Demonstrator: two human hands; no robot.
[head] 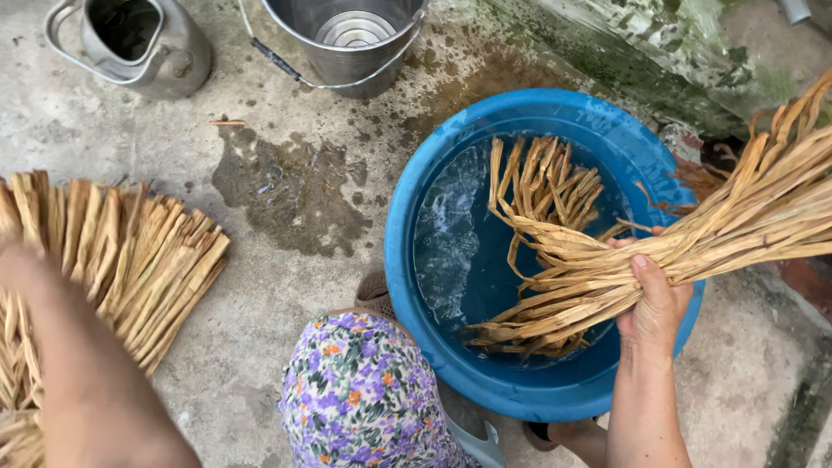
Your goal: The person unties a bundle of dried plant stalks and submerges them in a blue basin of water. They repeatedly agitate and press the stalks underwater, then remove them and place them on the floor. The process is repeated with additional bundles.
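Note:
My right hand (654, 299) grips a thick bundle of dry tan leaf strips (737, 221) over the blue basin (416, 286). The bundle's lower ends dip into the water, where more loose strips (546, 186) float. My left forearm reaches out to the left, and my left hand (13, 260) is blurred at the frame's edge, resting on or beside a stack of dry strips (143, 260) lying on the concrete. Whether it holds any strip is hidden.
A metal kettle (143, 43) and a steel bucket (347, 35) stand at the top. A wet patch (290, 191) darkens the concrete. My knee in floral cloth (360, 394) sits beside the basin. A mossy wall (667, 43) runs at the top right.

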